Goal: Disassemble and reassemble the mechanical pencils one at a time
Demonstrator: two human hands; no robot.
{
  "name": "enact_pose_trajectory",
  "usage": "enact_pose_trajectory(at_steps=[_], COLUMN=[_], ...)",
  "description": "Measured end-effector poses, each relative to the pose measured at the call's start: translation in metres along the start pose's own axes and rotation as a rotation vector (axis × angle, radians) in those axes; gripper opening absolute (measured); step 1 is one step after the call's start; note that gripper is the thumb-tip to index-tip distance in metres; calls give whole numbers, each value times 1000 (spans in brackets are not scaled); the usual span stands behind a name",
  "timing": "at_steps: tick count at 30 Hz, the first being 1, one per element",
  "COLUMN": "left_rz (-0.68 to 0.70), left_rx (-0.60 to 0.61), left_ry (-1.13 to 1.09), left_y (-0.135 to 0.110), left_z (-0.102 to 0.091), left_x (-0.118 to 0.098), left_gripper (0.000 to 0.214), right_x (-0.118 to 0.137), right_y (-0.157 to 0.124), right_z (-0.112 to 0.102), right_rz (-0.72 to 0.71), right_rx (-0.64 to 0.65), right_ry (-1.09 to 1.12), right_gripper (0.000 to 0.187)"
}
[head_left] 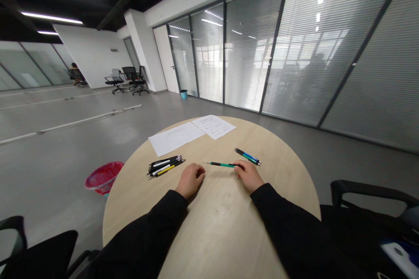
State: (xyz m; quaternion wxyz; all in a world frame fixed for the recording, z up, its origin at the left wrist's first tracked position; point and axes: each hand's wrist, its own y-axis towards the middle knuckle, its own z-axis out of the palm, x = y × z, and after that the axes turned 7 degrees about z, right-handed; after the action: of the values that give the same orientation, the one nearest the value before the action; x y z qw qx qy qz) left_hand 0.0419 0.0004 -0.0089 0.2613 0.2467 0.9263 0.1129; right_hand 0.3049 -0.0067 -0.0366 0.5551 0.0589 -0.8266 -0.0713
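My right hand (248, 175) is closed around the rear end of a green pen (226, 165) with a black grip. A thin pale tip sticks out of the pen and points left, toward my left hand. My left hand (191, 179) rests on the table, its fingers curled in with the thumb against them. Whatever it holds, if anything, is hidden. Just beyond my right hand lie a few pens (248, 156) with blue and green barrels. To the left of my left hand is a bunch of several black, white and yellow pens (165, 166).
The round wooden table (222, 209) carries a blank-looking sheet (176, 138) and a printed sheet (214, 126) at its far side. A red-lined bin (104, 174) stands on the floor at left. Black chairs (373, 192) flank the table, and a glass partition runs behind.
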Motion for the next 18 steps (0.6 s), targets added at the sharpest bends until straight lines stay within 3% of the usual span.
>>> enact_pose_trajectory(at_steps=[5,10,18], left_rz=[11,-33,102], left_rx=[-21,-125,-136], left_ry=[-22,-152,-228], left_y=[-2,-4,-3], left_z=[2,-2,-11], left_x=[3,2,-9], left_gripper=[13,27,21], right_x=[0,-2,3], right_y=[0,1,-2], right_z=[0,1,0], right_rz=[9,-9,-56], right_rx=[14,19,42], right_ry=[-9,-41,-93], right_gripper=[24,24,22])
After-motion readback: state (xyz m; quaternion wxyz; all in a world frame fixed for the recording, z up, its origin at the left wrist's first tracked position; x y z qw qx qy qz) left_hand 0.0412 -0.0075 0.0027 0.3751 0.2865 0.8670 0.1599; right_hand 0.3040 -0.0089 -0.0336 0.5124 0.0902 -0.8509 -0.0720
